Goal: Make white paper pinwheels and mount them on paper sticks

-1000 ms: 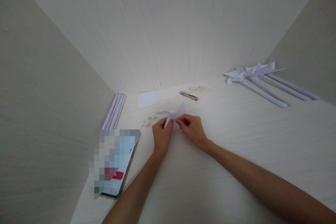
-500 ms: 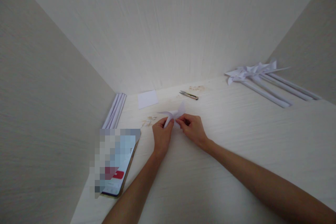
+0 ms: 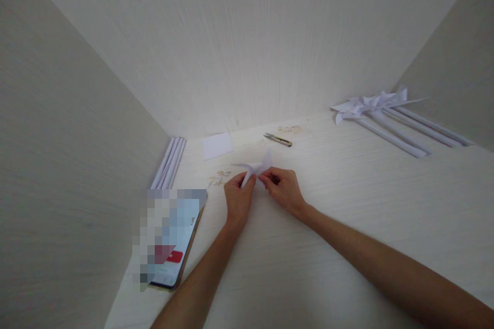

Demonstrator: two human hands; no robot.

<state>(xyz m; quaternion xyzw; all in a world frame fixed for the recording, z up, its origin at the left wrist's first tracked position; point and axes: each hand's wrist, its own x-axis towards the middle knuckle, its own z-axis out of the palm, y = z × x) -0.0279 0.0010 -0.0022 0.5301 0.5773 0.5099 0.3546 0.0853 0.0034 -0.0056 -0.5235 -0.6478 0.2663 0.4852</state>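
Phone [image 3: 173, 239] at left, lying flat near the desk's left wall; screen mostly blurred out, a red button visible low on it, no text legible. Behind it, a bundle of rolled white paper sticks [image 3: 169, 163] lies along the left wall. Small white paper square [image 3: 217, 145] flat near the back wall. No brand or writing readable anywhere.

Desk surface [image 3: 347, 226] pale wood grain, boxed in by walls on left, back and right. Open room lies in the middle and right foreground; the left edge is taken by phone and sticks.

Left hand [image 3: 237, 199] closed in a pinch, thumb and fingers gripping the folded white paper piece [image 3: 258, 166] at its lower left. Right hand [image 3: 284, 188] also pinched shut on the same piece from the right. The two hands' fingertips sit just beside each other. The piece is at desk centre, its points sticking up beyond the fingers.

Thread snips [image 3: 278, 139] lie just behind the hands. Far right: finished paper pinwheels [image 3: 380, 110] on white sticks, against the right wall, well apart from the hands.
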